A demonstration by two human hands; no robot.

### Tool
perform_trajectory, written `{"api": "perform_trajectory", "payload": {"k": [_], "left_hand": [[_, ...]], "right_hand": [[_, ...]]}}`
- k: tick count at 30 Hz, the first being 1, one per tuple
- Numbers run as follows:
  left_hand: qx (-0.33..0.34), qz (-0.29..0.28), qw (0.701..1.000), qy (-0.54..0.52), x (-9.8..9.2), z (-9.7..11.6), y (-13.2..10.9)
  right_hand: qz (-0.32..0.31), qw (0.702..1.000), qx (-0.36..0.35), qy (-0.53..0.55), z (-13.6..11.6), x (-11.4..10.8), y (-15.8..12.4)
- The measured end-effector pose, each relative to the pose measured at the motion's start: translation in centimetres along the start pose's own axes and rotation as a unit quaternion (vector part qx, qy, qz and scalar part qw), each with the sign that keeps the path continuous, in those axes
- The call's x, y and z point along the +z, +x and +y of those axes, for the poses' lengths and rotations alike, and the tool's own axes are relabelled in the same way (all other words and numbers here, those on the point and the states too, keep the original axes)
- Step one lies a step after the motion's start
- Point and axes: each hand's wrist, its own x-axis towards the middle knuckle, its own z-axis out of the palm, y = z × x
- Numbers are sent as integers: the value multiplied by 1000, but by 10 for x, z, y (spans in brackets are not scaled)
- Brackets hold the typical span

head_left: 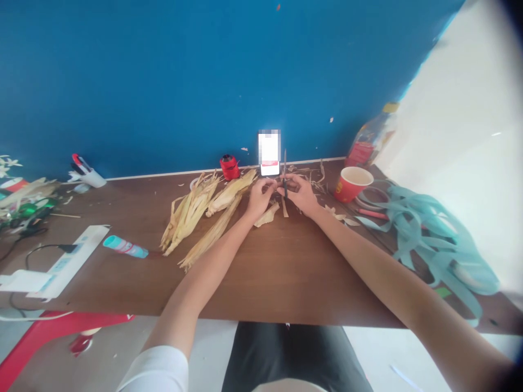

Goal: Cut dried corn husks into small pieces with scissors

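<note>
My right hand [303, 196] grips a pair of dark scissors [285, 170], its blades pointing up toward the blue wall. Close beside it, my left hand [260, 198] has thumb and fingers pinched together; whatever is between them is too small to make out. Below the hands lie a pale piece of dried corn husk [267, 216] and a narrow husk strip [285, 207]. Bundles of dried corn husks [190, 212] spread over the table to the left of my left hand. A lit phone [269, 169] leans upright just behind both hands.
A red spool [230, 168] stands by the wall. Right of my hands are a red paper cup [345, 190], a plastic bottle [363, 147] and tangled teal ribbon [417, 223]. Leftward lie a glue stick-like blue tube [126, 246], a power strip [73, 261] and a white pen cup [95, 178].
</note>
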Motion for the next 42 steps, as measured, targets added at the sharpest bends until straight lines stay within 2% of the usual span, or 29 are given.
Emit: {"api": "perform_trajectory", "payload": {"k": [3, 8, 16, 20, 27, 31, 36, 42], "left_hand": [[-1, 11, 1000, -2, 0, 0, 0], [-42, 34, 997, -54, 0, -4, 2], [-55, 11, 990, -127, 0, -4, 3], [-64, 14, 988, -143, 0, -3, 3], [-91, 73, 970, -212, -4, -6, 7], [-89, 81, 959, -258, -10, -9, 11], [-115, 105, 951, -265, -15, -13, 14], [-117, 96, 951, -271, -16, -16, 15]], "right_hand": [[11, 1000, 5, -19, 2, -1, 0], [38, 995, 12, -94, 10, -2, 2], [34, 977, -13, -209, 15, -3, 4], [31, 969, -25, -245, 10, -1, 3], [29, 936, -56, -346, -11, 6, -4], [12, 928, -77, -363, -11, 8, -6], [-9, 918, -110, -382, -2, 9, -5], [-7, 907, -110, -407, 0, 9, -6]]}}
